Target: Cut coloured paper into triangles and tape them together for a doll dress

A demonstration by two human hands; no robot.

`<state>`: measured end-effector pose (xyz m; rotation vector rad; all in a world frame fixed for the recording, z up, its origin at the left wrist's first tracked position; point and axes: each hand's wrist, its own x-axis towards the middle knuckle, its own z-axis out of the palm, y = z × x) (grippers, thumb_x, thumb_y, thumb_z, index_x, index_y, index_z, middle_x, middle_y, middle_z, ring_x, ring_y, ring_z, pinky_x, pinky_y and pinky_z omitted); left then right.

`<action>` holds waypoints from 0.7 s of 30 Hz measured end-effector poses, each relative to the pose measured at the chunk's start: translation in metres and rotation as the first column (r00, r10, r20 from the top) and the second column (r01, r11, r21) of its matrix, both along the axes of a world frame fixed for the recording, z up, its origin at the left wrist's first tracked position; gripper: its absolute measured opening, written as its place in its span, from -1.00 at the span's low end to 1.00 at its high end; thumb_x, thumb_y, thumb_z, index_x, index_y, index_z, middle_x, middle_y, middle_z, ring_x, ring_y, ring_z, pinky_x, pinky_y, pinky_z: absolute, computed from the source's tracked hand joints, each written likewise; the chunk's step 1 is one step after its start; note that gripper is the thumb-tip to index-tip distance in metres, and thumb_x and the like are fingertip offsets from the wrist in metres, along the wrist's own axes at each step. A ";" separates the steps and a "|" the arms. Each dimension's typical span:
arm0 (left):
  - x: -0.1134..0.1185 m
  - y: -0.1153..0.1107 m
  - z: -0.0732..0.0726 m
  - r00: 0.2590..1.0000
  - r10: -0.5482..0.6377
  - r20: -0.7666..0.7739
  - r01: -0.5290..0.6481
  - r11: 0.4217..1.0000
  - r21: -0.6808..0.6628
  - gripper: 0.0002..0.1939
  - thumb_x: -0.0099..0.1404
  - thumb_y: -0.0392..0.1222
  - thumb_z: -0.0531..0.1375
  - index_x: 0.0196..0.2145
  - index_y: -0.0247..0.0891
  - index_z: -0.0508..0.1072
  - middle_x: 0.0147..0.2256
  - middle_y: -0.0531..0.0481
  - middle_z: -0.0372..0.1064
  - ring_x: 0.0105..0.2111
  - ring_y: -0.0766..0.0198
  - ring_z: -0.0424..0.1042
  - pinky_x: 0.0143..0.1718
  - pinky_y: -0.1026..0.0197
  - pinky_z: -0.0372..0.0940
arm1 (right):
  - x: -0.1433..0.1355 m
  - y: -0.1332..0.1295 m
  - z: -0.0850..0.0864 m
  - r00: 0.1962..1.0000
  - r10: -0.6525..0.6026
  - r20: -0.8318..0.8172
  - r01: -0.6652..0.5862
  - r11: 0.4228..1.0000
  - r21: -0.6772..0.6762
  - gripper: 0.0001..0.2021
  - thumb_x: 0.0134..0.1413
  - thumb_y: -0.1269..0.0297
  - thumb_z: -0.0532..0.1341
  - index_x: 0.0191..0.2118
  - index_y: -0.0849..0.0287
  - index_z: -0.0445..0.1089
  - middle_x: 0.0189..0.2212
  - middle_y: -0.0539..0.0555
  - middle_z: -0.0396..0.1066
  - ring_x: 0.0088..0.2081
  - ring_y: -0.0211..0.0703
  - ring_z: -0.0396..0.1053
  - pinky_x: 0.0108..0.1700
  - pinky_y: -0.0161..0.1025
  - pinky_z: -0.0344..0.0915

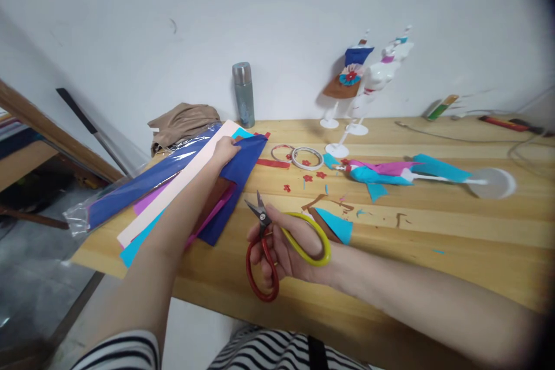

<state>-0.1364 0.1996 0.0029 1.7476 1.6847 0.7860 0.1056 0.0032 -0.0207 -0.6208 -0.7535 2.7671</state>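
Observation:
My right hand [290,248] is closed round a pair of scissors [263,218] with one red and one yellow handle. The short dark blades stand slightly apart, pointing away from me, with nothing between them. Farther left, my left hand [226,151] reaches onto a pile of coloured sheets, its fingers closed at the edge of a dark blue sheet [249,163]; the fingertips are partly hidden. Around that hand lie a pale pink sheet [177,188], a light blue sheet [134,245] and a brown sheet [217,199], overlapping.
Behind the pile are a plastic-wrapped blue pack [143,185], brown cloth [182,121] and a flask [244,95]. Tape rolls [307,166], red paper flowers [307,178] and scraps lie mid-table. White mannequin stands [337,151] rise behind; a dressed one [379,174] lies at right.

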 end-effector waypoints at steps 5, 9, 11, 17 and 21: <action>0.033 -0.011 0.007 0.995 -0.099 -0.006 0.099 0.995 0.014 -0.91 0.10 -0.27 0.38 -0.46 -0.22 0.52 -0.38 0.01 0.51 -0.24 0.14 0.47 -0.14 0.19 0.33 | -0.005 -0.008 -0.005 1.000 0.003 0.004 -0.003 1.000 0.023 -0.34 -0.08 -0.57 0.20 -0.44 0.01 0.50 -0.59 0.04 0.52 -0.62 -0.05 0.43 -0.46 -0.08 0.46; 0.058 -0.016 0.008 0.993 -0.110 0.033 0.111 0.993 -0.032 -0.85 0.08 -0.31 0.38 -0.57 -0.23 0.50 -0.49 0.01 0.44 -0.27 0.13 0.47 -0.14 0.19 0.34 | -0.003 -0.010 -0.004 0.999 -0.029 -0.030 0.030 0.999 0.043 -0.40 0.00 -0.49 0.19 -0.44 0.02 0.49 -0.56 0.07 0.53 -0.59 -0.03 0.47 -0.48 -0.09 0.46; 0.058 -0.014 0.011 0.995 -0.056 0.083 0.061 0.996 -0.061 -0.89 0.13 -0.32 0.35 -0.53 -0.25 0.53 -0.50 0.00 0.46 -0.30 0.13 0.48 -0.18 0.18 0.36 | 0.000 -0.010 0.000 0.998 -0.052 -0.047 0.054 0.998 0.039 -0.43 0.04 -0.44 0.21 -0.39 0.04 0.50 -0.56 0.08 0.52 -0.59 -0.03 0.48 -0.48 -0.10 0.45; 0.020 -0.009 0.055 0.948 0.156 0.276 -0.120 0.983 -0.142 -0.94 0.32 -0.33 0.24 -0.29 -0.31 0.54 -0.47 0.00 0.52 -0.41 0.22 0.51 -0.23 0.17 0.45 | 0.007 -0.008 0.007 0.998 -0.060 -0.035 0.061 0.998 0.022 -0.41 0.01 -0.45 0.24 -0.26 0.03 0.55 -0.50 0.09 0.57 -0.61 -0.05 0.45 -0.52 -0.14 0.41; -0.016 -0.016 0.096 0.906 0.246 0.344 -0.214 0.968 -0.130 -0.89 0.38 -0.36 0.20 -0.27 -0.29 0.53 -0.47 0.03 0.53 -0.40 0.25 0.52 -0.17 0.17 0.48 | 0.005 -0.004 0.003 0.997 -0.053 -0.048 0.056 0.997 0.054 -0.40 -0.05 -0.51 0.22 -0.37 -0.02 0.56 -0.56 0.03 0.54 -0.62 -0.05 0.44 -0.51 -0.11 0.43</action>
